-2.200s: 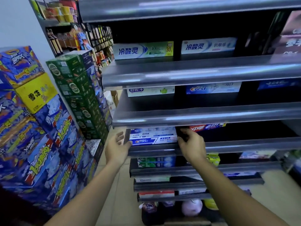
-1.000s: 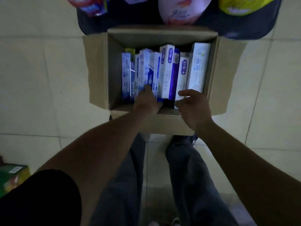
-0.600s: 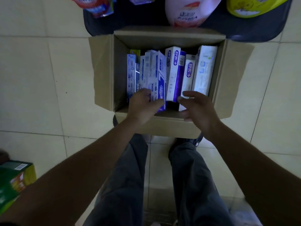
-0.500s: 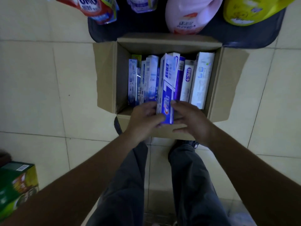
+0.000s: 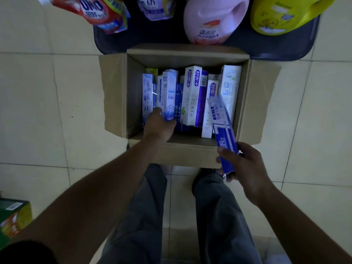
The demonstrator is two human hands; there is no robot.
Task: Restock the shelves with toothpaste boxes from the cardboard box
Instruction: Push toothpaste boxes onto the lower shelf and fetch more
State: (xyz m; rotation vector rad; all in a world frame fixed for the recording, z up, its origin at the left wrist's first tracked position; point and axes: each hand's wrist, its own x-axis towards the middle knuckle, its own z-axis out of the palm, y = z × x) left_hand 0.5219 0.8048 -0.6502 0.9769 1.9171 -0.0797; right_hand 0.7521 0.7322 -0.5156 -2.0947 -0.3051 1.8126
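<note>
An open cardboard box [image 5: 116,96] stands on the tiled floor at my feet, with several toothpaste boxes upright inside it. My right hand [image 5: 242,164] grips the near end of a blue and white toothpaste box [image 5: 222,124], lifted clear and slanting over the carton's front right corner. My left hand [image 5: 158,127] reaches into the carton, its fingers closing around the bottom of a pale blue toothpaste box [image 5: 168,98] that stands among the others. A taller white and purple box [image 5: 193,96] stands in the middle of the row.
The dark bottom shelf [image 5: 118,40] lies just beyond the carton, holding a red detergent pouch [image 5: 95,12], a pink jug [image 5: 213,20] and a yellow jug [image 5: 280,16]. A green carton [image 5: 13,216] sits at the lower left. My legs [image 5: 148,216] are below the carton.
I turned from the shelves down to the carton. Both hands lifted out a blue and white box; my right hand now holds it alone, drawn right, while my left reached back in.
</note>
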